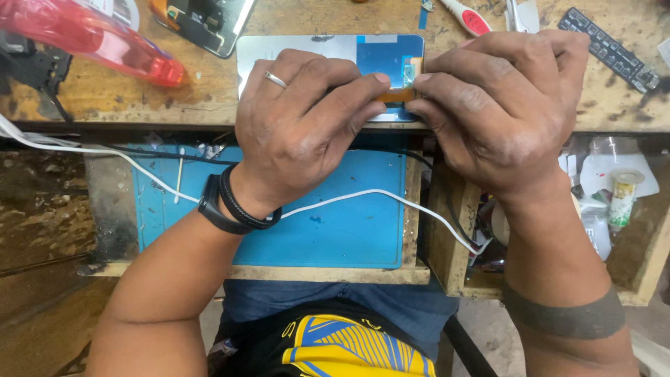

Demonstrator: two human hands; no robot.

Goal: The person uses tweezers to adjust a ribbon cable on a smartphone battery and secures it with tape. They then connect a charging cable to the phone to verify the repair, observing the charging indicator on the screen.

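Observation:
A flat phone screen panel [328, 50] with a silver back and a blue film patch lies on the wooden bench, at its front edge. An orange flex ribbon [399, 93] sticks out near the panel's lower right. My left hand [300, 126], with a ring and black wristbands, rests on the panel, its fingertips pressing at the ribbon. My right hand [495, 105] meets it from the right, its fingertips pinching the same ribbon. Both hands cover much of the panel.
A red translucent bottle [98, 38] lies at the back left. Another phone part [202, 21] sits behind the panel. A dark keypad strip [608, 47] is at the back right. Below the bench, a blue mat [349, 223] lines a drawer crossed by a white cable [391, 195].

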